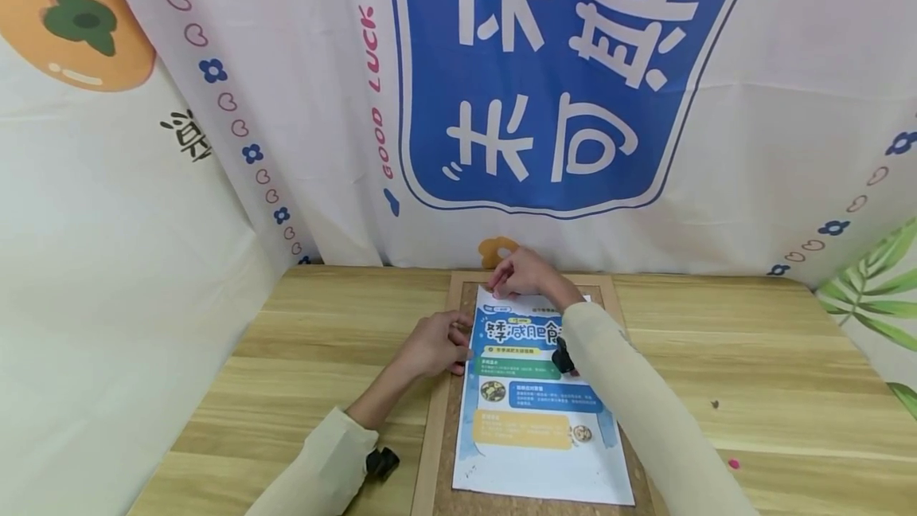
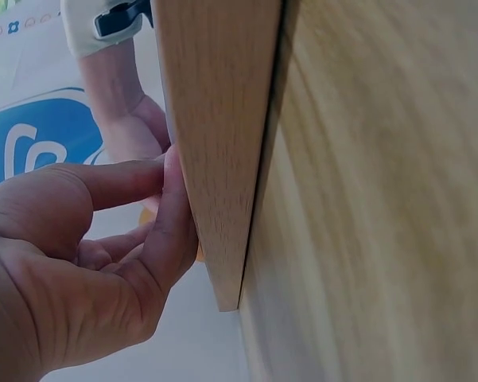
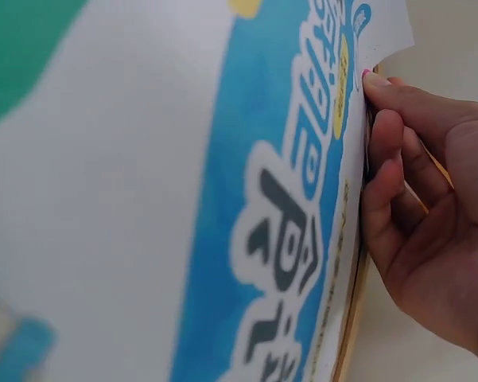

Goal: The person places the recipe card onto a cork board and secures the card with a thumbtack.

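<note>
A printed poster [image 1: 537,468] in blue, green and yellow lies on a cork board [image 1: 494,502] with a wooden frame [image 1: 432,452]. My right hand [image 1: 526,273] is at the poster's top left corner. In the right wrist view, its thumb tip presses a small pink pushpin [image 3: 367,72] there, other fingers curled by the frame's top edge. My left hand [image 1: 433,345] is at the poster's left edge, over the frame. Its thumb and index finger [image 2: 175,207] pinch that edge in the left wrist view. The right sleeve covers part of the poster's right side.
The board lies on a wood-grain table [image 1: 344,341]. On the table to the right are a pink piece [image 1: 734,464] and a small dark piece [image 1: 714,404]. A printed cloth [image 1: 344,221] hangs behind the table's back edge.
</note>
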The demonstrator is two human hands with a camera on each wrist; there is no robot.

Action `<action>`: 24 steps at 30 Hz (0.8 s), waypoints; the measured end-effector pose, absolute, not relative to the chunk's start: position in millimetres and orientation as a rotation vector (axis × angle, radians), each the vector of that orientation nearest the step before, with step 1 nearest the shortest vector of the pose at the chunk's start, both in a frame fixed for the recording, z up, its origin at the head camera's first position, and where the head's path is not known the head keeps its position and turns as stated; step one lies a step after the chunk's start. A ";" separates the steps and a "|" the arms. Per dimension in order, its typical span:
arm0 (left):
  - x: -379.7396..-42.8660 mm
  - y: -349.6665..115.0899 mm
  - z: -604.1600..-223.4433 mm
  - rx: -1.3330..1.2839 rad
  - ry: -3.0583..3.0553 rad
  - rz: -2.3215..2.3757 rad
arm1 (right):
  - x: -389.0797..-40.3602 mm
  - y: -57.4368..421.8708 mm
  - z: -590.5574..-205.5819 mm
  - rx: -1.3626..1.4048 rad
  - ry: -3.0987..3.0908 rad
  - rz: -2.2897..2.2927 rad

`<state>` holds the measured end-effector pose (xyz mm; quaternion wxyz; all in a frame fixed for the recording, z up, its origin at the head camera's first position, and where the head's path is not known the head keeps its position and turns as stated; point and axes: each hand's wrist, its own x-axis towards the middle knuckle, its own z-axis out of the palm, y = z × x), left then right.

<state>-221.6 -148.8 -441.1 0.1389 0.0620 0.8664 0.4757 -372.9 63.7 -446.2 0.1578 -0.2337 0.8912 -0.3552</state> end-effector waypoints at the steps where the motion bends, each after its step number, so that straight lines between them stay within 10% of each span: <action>1: -221.5 -149.2 -441.1 0.177 2.499 1.379 | -372.7 65.1 -446.5 -0.692 2.542 -1.013; 24: -224.6 -148.5 -442.8 0.163 2.487 1.359 | -316.8 146.0 -421.4 -0.788 2.535 -0.957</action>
